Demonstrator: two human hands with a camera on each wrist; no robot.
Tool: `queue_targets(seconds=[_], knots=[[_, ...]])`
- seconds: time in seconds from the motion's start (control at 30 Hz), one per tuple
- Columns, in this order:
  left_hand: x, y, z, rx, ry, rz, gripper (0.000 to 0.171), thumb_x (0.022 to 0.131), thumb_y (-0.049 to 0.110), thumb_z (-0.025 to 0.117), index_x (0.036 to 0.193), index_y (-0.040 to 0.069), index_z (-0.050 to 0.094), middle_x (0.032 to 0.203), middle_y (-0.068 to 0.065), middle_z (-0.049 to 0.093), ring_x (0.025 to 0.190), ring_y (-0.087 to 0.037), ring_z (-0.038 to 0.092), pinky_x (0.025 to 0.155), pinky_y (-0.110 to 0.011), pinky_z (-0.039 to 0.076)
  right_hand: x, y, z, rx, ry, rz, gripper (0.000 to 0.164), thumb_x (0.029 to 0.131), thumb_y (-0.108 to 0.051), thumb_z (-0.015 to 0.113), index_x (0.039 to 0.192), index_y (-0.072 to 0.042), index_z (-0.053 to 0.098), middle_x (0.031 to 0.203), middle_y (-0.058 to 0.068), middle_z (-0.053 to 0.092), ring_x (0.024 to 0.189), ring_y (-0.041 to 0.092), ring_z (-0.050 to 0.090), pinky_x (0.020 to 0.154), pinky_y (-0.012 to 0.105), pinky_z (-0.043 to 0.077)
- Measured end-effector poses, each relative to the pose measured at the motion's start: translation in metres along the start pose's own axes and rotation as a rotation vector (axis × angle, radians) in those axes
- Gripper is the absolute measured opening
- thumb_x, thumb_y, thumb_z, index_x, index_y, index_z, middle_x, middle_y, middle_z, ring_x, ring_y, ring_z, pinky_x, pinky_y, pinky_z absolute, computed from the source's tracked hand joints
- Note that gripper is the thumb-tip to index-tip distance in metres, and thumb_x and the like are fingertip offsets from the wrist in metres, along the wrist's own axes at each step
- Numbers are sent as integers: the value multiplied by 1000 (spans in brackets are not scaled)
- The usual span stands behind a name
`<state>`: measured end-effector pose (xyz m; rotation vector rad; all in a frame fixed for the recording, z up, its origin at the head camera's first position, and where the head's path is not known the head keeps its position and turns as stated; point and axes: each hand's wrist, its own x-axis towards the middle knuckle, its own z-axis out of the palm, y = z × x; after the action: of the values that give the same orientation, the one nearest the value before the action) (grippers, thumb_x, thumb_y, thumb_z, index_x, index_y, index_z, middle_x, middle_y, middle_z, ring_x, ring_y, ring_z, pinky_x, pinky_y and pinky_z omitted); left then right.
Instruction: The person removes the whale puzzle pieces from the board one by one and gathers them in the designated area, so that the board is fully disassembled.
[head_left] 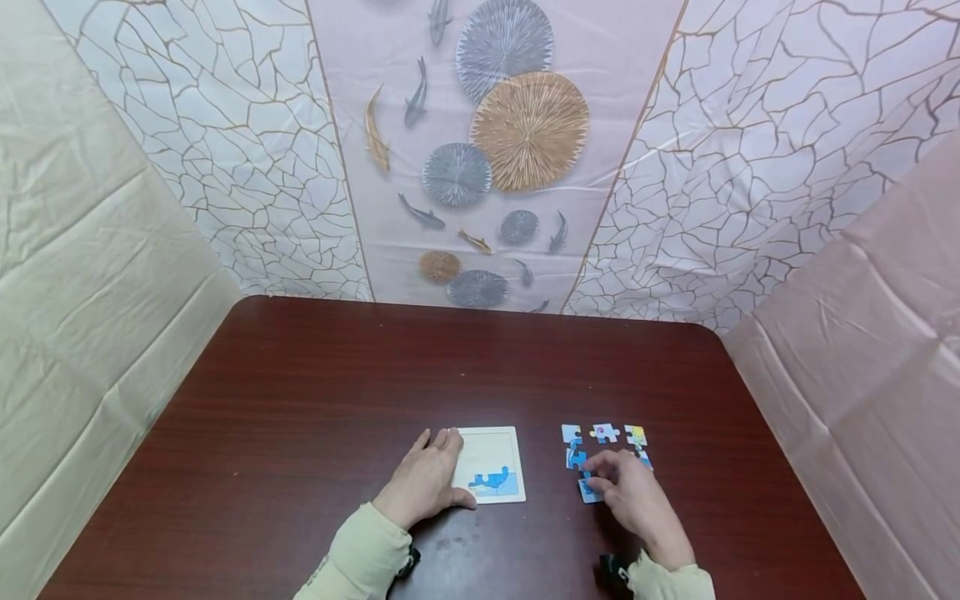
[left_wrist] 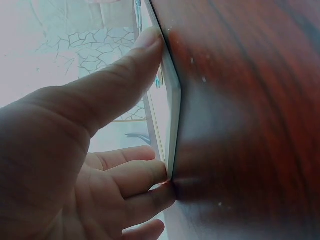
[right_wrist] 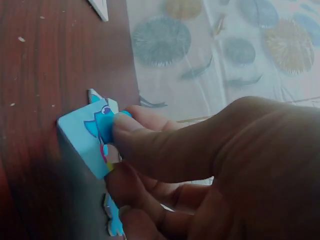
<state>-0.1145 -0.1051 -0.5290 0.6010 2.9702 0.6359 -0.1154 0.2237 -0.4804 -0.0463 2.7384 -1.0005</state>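
Observation:
A square, pale puzzle board (head_left: pixel 483 446) lies on the table with blue jigsaw pieces (head_left: pixel 504 483) fitted along its lower right. My left hand (head_left: pixel 423 479) rests at its left side, thumb by the near edge and fingers reaching toward the far left corner. In the left wrist view, the thumb (left_wrist: pixel 120 75) and fingertips touch the board's edge. To the right, my right hand (head_left: pixel 633 496) pinches a light-blue puzzle piece (right_wrist: pixel 80 132) between thumb and fingers. The piece looks tilted in the right wrist view and shows part of a blue figure with an eye; fingers hide its far side.
Several loose puzzle pieces surround the right hand: a blue one (head_left: pixel 576 457) at its left, a pink-marked one (head_left: pixel 604 432) and a yellow-marked one (head_left: pixel 635 435) beyond it. The dark red-brown table (head_left: pixel 337 375) ends at a patterned cloth wall (head_left: pixel 480 208).

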Motion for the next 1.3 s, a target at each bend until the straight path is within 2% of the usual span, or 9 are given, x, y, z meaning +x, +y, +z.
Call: queue_targets(seconds=[0.07,0.17,0.23,0.3,0.4,0.63,0.87,1.0,1.3], knots=[[1,-5,7,19,11,10,107,79,52,100,152,-10,55,157,-33,63,150,-43,63,132,-61,43,8,19,8,-5,9,-37,10,102,-1,76,108,-8,80,93,2,72,81,13,60,67,26,51],[1,-5,7,21,17,22,108,79,52,100,153,-11,54,157,-34,63,149,-44,63,131,-62,43,20,48,21,-47,21,-77,8,101,-2,76,102,-11,78,87,-2,69,76,9,60,66,24,51],[0,-3,4,0,10,20,107,79,50,101,153,-11,53,157,-35,62,150,-45,62,132,-63,42,28,62,28,-73,21,-65,10,101,-4,76,100,-14,77,86,-5,68,75,8,60,67,24,51],[0,-3,4,-15,12,15,107,79,49,101,153,-12,54,157,-35,62,151,-45,62,132,-63,42,31,65,30,-82,10,-37,11,101,-4,75,101,-15,76,86,-5,67,74,9,60,67,25,52],[0,-4,6,-24,8,10,106,79,48,101,153,-11,54,158,-35,61,151,-45,61,134,-63,41,29,59,28,-78,-1,-17,11,102,-3,74,104,-14,76,87,-2,67,74,11,59,68,27,52],[2,-9,14,3,19,8,106,78,52,101,152,-9,56,158,-33,62,151,-43,62,133,-61,42,15,36,22,-81,32,-45,6,102,-2,74,102,-8,75,84,0,65,72,10,57,64,26,49],[-5,8,-10,-34,6,11,102,78,44,103,149,-12,55,155,-37,62,148,-48,63,131,-65,43,17,36,25,-73,42,-35,6,101,-2,77,101,-5,73,85,2,66,72,12,57,64,28,50],[-6,11,-16,-16,8,21,103,78,46,102,148,-13,55,154,-37,63,147,-49,63,129,-65,44,15,35,26,-91,69,-12,13,101,-3,77,96,-12,69,84,-1,64,72,10,57,64,24,48],[0,-1,1,-12,3,9,107,79,49,101,153,-13,54,157,-36,61,151,-45,62,133,-62,42,4,9,16,-62,38,35,18,99,5,75,95,-8,63,85,5,64,75,17,59,67,29,51]])
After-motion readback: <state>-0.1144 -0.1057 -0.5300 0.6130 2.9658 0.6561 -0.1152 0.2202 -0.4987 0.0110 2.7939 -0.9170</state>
